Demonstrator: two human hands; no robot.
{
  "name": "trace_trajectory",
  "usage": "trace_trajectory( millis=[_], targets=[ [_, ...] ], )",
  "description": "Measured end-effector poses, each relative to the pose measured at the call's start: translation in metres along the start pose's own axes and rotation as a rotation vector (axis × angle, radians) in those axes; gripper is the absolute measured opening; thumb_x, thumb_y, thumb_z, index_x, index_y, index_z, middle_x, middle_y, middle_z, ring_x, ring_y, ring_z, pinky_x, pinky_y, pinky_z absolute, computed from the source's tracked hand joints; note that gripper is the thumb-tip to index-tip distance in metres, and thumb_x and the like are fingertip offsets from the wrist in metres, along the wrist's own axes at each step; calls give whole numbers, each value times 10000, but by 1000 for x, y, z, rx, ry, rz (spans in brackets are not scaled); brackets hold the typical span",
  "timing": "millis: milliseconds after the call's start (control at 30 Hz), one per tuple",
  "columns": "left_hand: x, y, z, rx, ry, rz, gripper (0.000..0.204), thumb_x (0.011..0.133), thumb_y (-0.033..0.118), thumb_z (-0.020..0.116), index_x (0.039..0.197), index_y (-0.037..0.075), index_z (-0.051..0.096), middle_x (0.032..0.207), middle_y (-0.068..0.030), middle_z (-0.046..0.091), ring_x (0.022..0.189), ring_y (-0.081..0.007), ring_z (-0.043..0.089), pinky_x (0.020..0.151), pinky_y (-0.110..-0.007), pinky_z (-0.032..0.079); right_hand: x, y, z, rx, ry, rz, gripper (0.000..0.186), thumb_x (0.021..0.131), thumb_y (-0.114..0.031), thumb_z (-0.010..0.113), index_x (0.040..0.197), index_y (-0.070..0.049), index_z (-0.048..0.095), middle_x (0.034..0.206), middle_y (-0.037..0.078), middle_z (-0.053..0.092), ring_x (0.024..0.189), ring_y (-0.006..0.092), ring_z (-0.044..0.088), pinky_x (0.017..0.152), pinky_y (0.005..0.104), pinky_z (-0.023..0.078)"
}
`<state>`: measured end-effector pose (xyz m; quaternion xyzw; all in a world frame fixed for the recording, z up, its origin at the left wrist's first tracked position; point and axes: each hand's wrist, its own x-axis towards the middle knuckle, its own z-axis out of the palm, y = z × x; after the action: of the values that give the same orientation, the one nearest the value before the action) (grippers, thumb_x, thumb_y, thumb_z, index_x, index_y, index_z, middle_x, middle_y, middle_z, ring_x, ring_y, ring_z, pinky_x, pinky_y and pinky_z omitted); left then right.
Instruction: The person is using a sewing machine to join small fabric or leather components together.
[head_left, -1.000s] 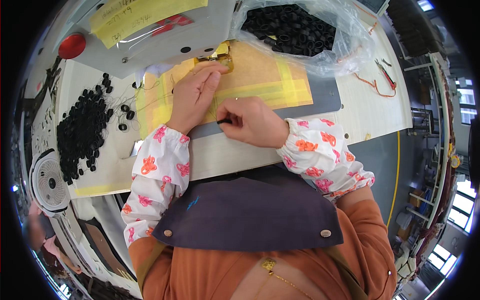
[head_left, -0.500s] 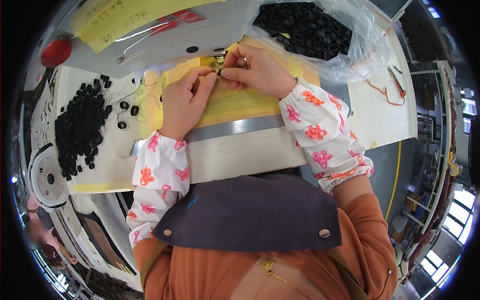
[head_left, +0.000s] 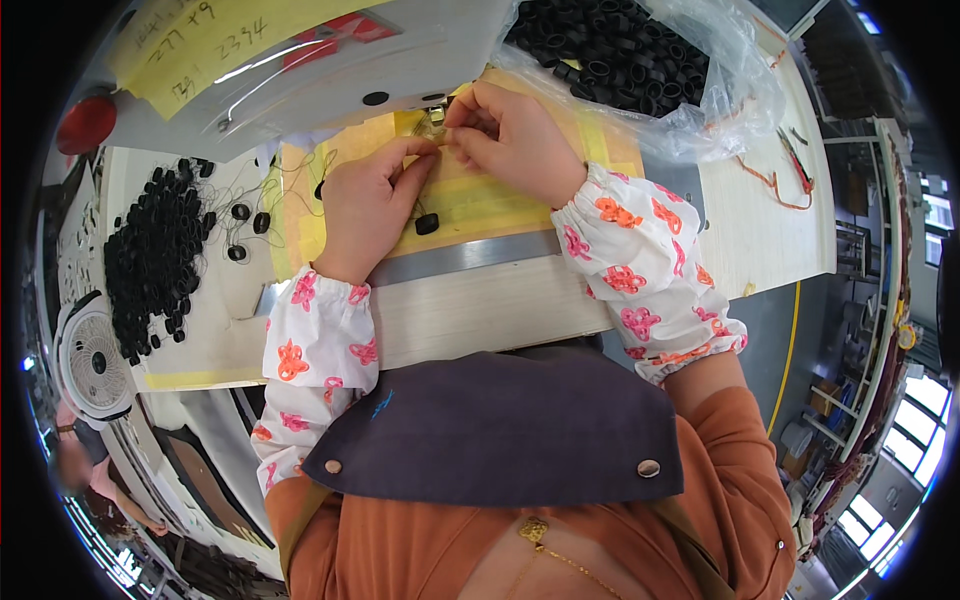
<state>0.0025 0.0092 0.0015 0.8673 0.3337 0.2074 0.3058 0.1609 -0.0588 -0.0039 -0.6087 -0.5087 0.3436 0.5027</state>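
Both hands meet just in front of the metal presser foot [head_left: 437, 115] of a sewing machine [head_left: 330, 85]. My left hand [head_left: 375, 195] is closed in a pinch, thumb against forefinger. My right hand [head_left: 515, 140] pinches right beside it, fingers curled. Anything between the fingertips is too small to make out. A black ring-shaped loop [head_left: 427, 224] lies loose on the yellow-taped work surface [head_left: 470, 215], nearer to me than the fingertips and just right of my left hand.
A heap of small black loops [head_left: 155, 255] with trailing threads lies on the left. A clear plastic bag [head_left: 740, 95] at the far right holds many black rings [head_left: 620, 60]. Red-handled snips [head_left: 797, 165] rest on the right of the table. A white fan [head_left: 95, 360] stands at left.
The black loop that was between my fingertips now lies on the taped surface closer to me. Both hands stay near the presser foot. The view has shifted slightly.
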Motion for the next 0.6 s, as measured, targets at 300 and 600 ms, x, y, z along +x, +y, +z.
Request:
trace_trajectory(
  millis=[300, 600],
  targets=[
    [0, -5, 2, -29, 26, 2, 115, 777, 217, 613, 837, 122, 637, 536, -69, 554, 455, -198, 537, 442, -285, 394, -37, -16, 35, -514, 13, -442, 236, 619, -109, 701, 787, -49, 546, 714, 77, 562, 586, 252, 554, 528, 338, 449],
    [-2, -2, 2, -59, 93, 72, 142, 792, 203, 602, 882, 97, 628, 578, -88, 579, 476, -196, 552, 450, -272, 399, -22, 0, 8, -312, 131, -398, 193, 666, 17, 637, 839, -20, 561, 731, 76, 560, 602, 192, 553, 548, 269, 453]
  ],
)
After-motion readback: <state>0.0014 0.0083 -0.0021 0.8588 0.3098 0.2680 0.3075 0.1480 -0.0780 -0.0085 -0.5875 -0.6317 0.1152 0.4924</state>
